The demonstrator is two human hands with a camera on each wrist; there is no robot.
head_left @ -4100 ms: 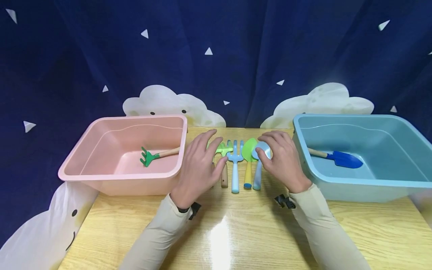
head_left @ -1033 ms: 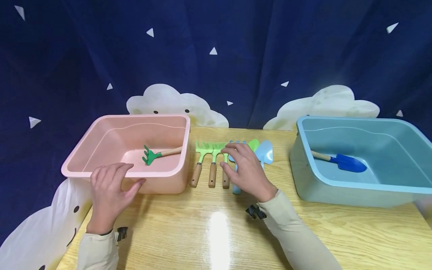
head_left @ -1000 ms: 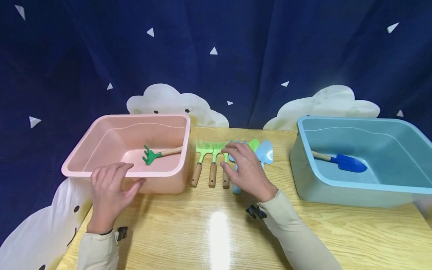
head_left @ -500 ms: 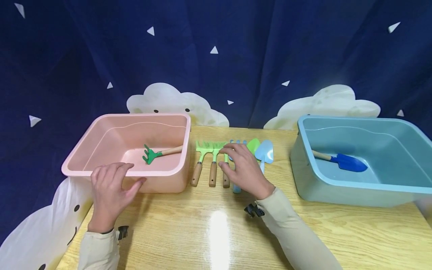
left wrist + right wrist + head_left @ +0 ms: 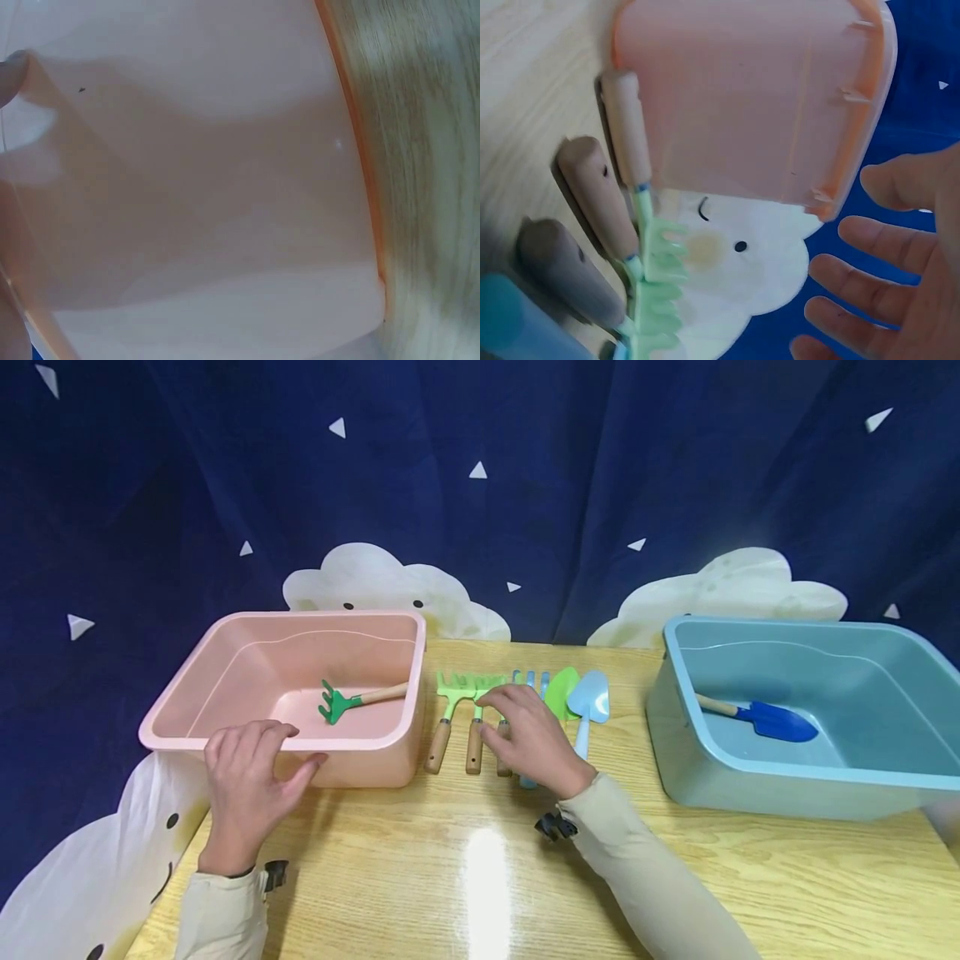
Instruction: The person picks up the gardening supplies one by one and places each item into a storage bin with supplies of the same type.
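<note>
On the yellow wooden table [image 5: 480,877], between a pink plastic tub [image 5: 225,739] on the left and a blue plastic tub [image 5: 787,777] on the right, lay a row of little garden tools. Three light green rakes with wooden handles [image 5: 450,718] lay side by side, close together. Next to them, on the right, were a pale blue plastic fork [image 5: 529,681], a light green plastic shovel [image 5: 562,692] and a pale blue plastic shovel [image 5: 588,706].

The right hand [image 5: 528,739] rested over the rakes with its fingers spread and loose, not yet pinching any. The left hand [image 5: 247,781] touched the near rim of the pink tub with relaxed, open fingers.

The rakes looked light and stiff. Their wooden handles looked smooth but easy to grip, and the handle is the best place to take one. The thin teeth could snag on the next rake, so one should be lifted straight up.

A dark green rake [image 5: 348,700] lay inside the pink tub. A dark blue shovel [image 5: 757,717] lay inside the blue tub.

A second ago, the right hand sat more to the right, over the blue fork. Now it had slid left, and the fork's tips showed. The left hand had hardly moved.
</note>
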